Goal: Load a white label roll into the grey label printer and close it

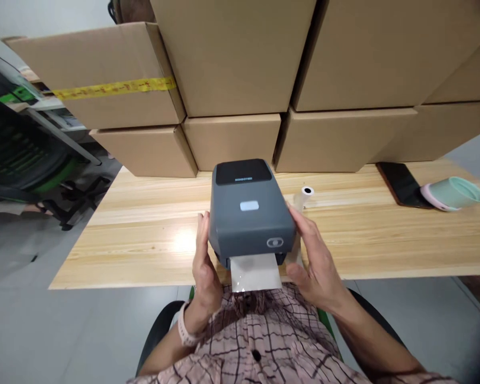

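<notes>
Boxes (pixel 232 58) rise in 2 rows along the far side of the table (pixel 144 213), the upper row cut off by the top of the view, as is a dark thing (pixel 134 10) on the upper left box, too little of it showing to name. The table's right end runs out of view and its near edge is partly hidden by the hands and printer. At far left a dark chair (pixel 28 149) is cropped and blurred. The checked shirt (pixel 256 336) covers most of the person's seat (pixel 160 330). The printer (pixel 250 210) is at the middle of the table's near side, between the 2 hands; its base is hidden, so whether it rests flat or is raised cannot be told, and its small lettering is hard to read. The left hand (pixel 206 272) has its fingers straight along the printer's left side; the right hand (pixel 314 256) has slightly bent fingers against the right side, thumb apart. How firmly either grips is unclear, the inner surfaces being out of sight. A phone (pixel 402 181) lies at right, 1 corner covered by a tipped cup (pixel 452 193). White paper (pixel 256 272) sticks out of the printer's front, its inner end concealed. The right hand partly blocks a small roll (pixel 307 193).
</notes>
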The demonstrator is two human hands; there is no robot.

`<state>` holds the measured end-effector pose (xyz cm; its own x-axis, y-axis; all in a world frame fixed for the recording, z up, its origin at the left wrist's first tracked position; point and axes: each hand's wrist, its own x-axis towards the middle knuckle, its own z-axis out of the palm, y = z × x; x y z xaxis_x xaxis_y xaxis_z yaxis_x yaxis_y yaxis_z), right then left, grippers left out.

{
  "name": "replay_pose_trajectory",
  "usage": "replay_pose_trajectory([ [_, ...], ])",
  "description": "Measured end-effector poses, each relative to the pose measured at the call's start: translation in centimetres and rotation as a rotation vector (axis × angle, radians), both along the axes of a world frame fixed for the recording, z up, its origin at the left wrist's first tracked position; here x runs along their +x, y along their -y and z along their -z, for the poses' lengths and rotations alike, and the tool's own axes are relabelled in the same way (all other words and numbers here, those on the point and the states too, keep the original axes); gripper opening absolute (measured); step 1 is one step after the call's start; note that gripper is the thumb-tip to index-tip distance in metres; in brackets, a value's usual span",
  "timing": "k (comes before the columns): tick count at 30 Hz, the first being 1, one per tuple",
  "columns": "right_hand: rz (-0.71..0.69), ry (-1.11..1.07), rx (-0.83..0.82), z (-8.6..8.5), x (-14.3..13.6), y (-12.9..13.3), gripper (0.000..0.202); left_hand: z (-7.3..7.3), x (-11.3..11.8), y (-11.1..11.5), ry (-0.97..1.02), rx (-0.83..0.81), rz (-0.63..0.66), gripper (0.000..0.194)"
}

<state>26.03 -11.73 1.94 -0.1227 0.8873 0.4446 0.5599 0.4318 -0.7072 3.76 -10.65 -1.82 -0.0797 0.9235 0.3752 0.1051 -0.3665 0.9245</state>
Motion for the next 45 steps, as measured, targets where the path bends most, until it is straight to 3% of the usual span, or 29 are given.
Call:
replay_pose_trajectory([
  [3,0.009,0.147,0.086,-3.2,0.4,-3.1,0.093,-2.7,-1.4,-4.0,-0.044,0.226,0.001,0.06],
  [5,0.036,0.222,0.168,-5.1,0.4,-6.0,0.093,-4.0,-2.0,-7.3,-0.111,0.292,-0.022,0.049],
  [7,0.072,0.245,0.248,-6.5,0.1,-9.1,0.091,-4.5,-2.4,-10.3,-0.116,0.281,-0.011,0.049],
  [9,0.099,0.239,0.296,-7.4,-0.3,-12.1,0.089,-4.1,-2.7,-12.4,-0.127,0.164,0.073,0.064],
  [14,0.116,0.227,0.313,-8.3,-0.7,-17.9,0.082,-1.8,-3.1,-13.0,-0.135,-0.255,0.385,0.114],
  [18,0.081,0.246,0.306,-8.4,-0.3,-20.5,0.079,-1.3,-2.8,-12.1,-0.114,-0.319,0.397,0.115],
  [20,0.112,0.261,0.336,-8.4,-0.3,-20.3,0.08,-1.4,-2.7,-12.1,-0.124,-0.312,0.381,0.113],
  [23,0.147,0.309,0.438,-7.9,-0.7,-18.2,0.077,-1.8,-2.7,-12.0,-0.25,-0.311,0.324,0.11],
  [25,0.003,0.391,0.43,-7.2,-1.1,-16.3,0.071,-2.4,-2.7,-11.7,-0.411,-0.299,0.222,0.103],
  [28,-0.359,0.579,0.187,-6.0,-1.5,-14.7,0.074,-3.6,-2.5,-11.1,-0.633,-0.307,0.099,0.09],
  [30,-0.518,0.716,-0.01,-5.4,-2.0,-14.9,0.081,-4.3,-2.4,-10.8,-0.722,-0.362,0.084,0.087],
  [35,-0.609,0.922,-0.238,-5.1,-4.0,-17.4,0.1,-4.9,-2.4,-10.8,-0.717,-0.395,0.151,0.089],
  [40,-0.675,0.797,-0.232,-6.7,-4.0,-17.6,0.115,-4.9,-2.7,-10.8,-0.704,-0.384,0.181,0.089],
  [43,-0.763,0.556,-0.185,-9.1,-1.3,-16.3,0.11,-4.9,-2.7,-10.8,-0.685,-0.385,0.188,0.09],
  [45,-0.727,0.389,-0.13,-10.7,1.3,-15.4,0.107,-4.8,-2.8,-10.8,-0.671,-0.374,0.2,0.09],
])
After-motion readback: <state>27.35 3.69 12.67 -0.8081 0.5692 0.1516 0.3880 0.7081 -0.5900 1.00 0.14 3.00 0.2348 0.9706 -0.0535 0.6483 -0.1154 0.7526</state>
